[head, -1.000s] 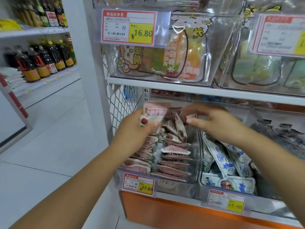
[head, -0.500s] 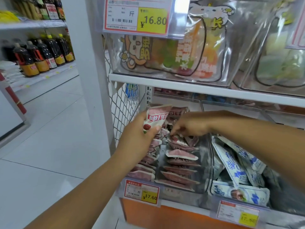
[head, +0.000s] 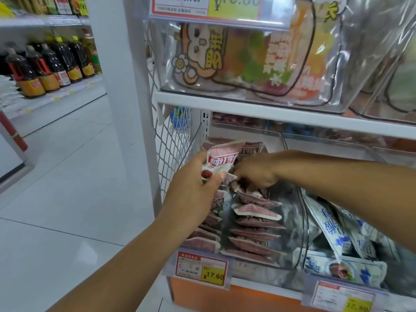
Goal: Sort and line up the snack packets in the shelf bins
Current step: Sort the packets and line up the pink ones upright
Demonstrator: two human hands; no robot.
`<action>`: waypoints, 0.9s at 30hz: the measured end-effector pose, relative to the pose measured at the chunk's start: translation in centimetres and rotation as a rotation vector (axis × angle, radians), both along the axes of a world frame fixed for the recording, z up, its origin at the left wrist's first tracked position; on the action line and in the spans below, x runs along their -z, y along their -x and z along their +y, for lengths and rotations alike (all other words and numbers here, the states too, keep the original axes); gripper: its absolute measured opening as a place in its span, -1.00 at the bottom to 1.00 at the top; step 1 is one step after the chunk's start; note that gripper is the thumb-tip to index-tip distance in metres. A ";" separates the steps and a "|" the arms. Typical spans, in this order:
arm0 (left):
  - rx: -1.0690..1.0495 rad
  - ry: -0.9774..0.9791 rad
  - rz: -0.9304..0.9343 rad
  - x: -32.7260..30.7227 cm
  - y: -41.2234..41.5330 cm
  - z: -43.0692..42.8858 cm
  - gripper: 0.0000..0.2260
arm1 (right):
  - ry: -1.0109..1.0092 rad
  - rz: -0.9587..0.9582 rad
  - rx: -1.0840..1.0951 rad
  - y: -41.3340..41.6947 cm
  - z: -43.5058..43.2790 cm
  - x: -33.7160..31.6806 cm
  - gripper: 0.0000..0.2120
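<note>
The left hand (head: 193,188) is gripping a pink-and-white plastic snack packet (head: 221,162), thumb and fingers wrapping its lower end. It is holding the packet upright, just above and to the left of the right hand (head: 254,174). That right hand is sitting knuckles-up toward the back of the clear plastic shelf bin (head: 292,221), fingers curling down among the stacked pink packets (head: 256,221). Whether it is actually pinching one I cannot tell; the fingertips are hiding behind the knuckles. Below both hands, two columns of those packets are lying flat and overlapping, running down toward the red-and-yellow paper price tag (head: 201,267) at the front. My read is that the right hand is making a slot at the back for the lifted packet.

Now the risks. The packets right under the right hand are looking jumbled and tilting at odd angles, so a hard push there may be shoving the tidier column beneath out of line. The lifted packet is being held by one end only. If the film is slick, it may be slipping loose and landing crooked on the row. And to the right of the right forearm, blue-and-white packets (head: 337,224) are leaning in the neighbouring bin. A pink one dropping over that side would be mixing the sorts.
</note>
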State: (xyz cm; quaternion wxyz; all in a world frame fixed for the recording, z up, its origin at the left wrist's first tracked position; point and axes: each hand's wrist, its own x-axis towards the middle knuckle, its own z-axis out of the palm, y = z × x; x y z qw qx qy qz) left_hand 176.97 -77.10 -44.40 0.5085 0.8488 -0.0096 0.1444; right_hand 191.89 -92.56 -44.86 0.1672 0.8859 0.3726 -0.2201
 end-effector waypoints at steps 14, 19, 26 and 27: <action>0.018 0.068 0.051 -0.8 0.3 -0.2 -0.77 | -0.905 0.256 0.243 7.8 -5.2 -7.0 -0.90; 0.029 0.169 0.083 -1.0 1.8 -0.1 -0.79 | -1.413 0.274 0.398 12.2 -7.2 -5.0 -0.91; 0.110 0.252 0.200 -1.2 4.2 -1.3 -0.83 | -1.556 0.052 0.292 15.9 -5.8 -2.9 -0.85; 0.148 0.302 0.241 -1.2 4.5 -1.7 -0.76 | -1.490 -0.082 0.237 16.2 -5.5 -2.4 -0.84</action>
